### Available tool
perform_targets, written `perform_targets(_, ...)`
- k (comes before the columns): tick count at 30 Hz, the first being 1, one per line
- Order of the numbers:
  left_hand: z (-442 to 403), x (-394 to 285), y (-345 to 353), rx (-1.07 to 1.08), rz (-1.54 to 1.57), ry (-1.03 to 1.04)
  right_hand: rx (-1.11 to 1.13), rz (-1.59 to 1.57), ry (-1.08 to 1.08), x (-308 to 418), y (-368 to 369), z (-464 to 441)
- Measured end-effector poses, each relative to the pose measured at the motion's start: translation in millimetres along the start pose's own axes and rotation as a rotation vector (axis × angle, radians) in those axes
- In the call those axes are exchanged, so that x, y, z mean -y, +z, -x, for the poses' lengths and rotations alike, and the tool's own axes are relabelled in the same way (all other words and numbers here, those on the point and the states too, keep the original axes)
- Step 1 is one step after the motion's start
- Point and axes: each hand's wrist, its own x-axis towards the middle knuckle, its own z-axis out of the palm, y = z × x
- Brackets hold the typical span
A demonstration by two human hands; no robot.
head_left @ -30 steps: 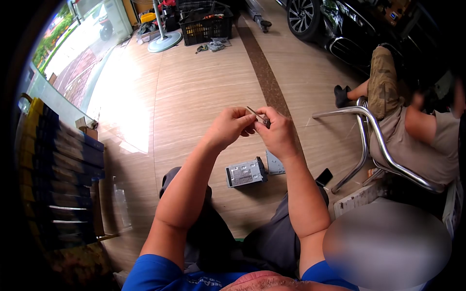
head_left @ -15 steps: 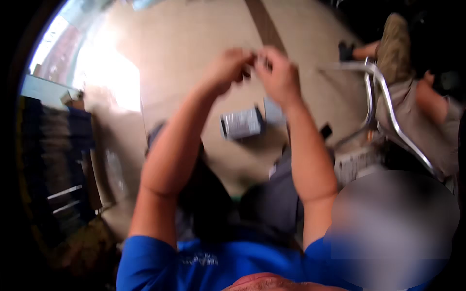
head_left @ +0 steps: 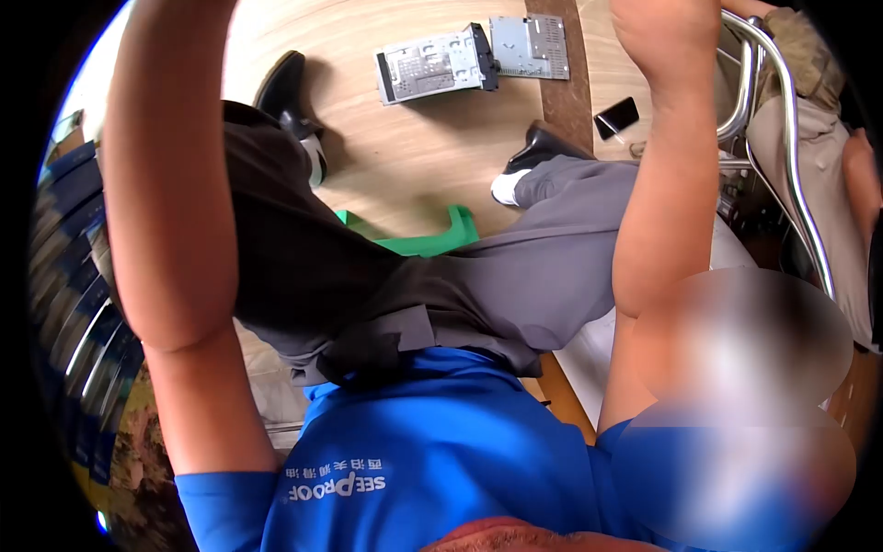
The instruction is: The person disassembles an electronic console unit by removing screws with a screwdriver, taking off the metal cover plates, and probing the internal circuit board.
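Both my arms are raised and reach past the top of the view. My left hand lies beyond the top edge, with only the left forearm showing. At the upper right, the wrist and heel of my right hand (head_left: 667, 41) show, while its fingers are cut off. On the floor between my feet sits a metal box-shaped device (head_left: 428, 69) with a black front end, perhaps a car stereo. A flat perforated metal plate (head_left: 529, 48) lies right beside it. What either hand holds is hidden.
A dark smartphone (head_left: 616, 118) lies on the floor to the right. Part of a green plastic stool (head_left: 441, 237) shows between my legs. A chair with chrome tubing (head_left: 789, 120) stands at the right beside a person in khaki trousers (head_left: 805, 193). Stacked blue items (head_left: 78, 239) line the left.
The view has tilted down toward my body. Both hands, which were together near the top with fingers pinched around something small, have left the view, except part of the right.
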Motion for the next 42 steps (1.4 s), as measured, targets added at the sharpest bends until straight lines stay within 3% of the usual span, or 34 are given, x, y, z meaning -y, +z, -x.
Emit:
perform_targets(3, 10.6, -1.8, -13.2, 0.040, 0.014, 0.055, -0.032, 0.039, 0.197, 0.5, -7.0, 10.9)
perform_targets(10, 22.0, 11.3, -25.1, 0.015, -0.089, 0.041, -0.055, 0.045, 0.062, -23.1, -13.8, 33.3)
perform_targets(17, 38.3, 22.1, -34.0, 0.001, -0.131, -0.002, 0.044, 0.108, 0.174, -27.7, -18.9, 39.6)
perform_targets(25, 45.3, 28.0, -46.6, -0.005, -0.161, -0.040, -0.022, -0.047, 0.049, -55.1, -24.1, 50.6)
perform_targets(29, 50.1, 28.4, -53.7, -0.005, -0.169, -0.047, 0.018, 0.033, 0.121, -54.7, -39.4, 58.3)
perform_targets(35, 41.5, 29.2, -61.0, 0.015, -0.189, -0.049, -0.203, 0.033, 0.241, -59.9, -105.3, 53.7)
perform_targets(36, 40.2, 29.3, -62.4, 0.025, -0.199, -0.049, -0.295, -0.074, 0.115, -58.8, -119.3, 58.5)
perform_targets(39, 33.2, 28.7, -68.5, 0.057, -0.231, -0.043, -0.623, -0.029, 0.006, -60.8, -191.6, 63.2)
perform_targets(42, 20.2, 28.4, -78.9, 0.110, -0.274, -0.030, -0.832, -0.059, 0.171, -96.5, -237.4, 94.5)
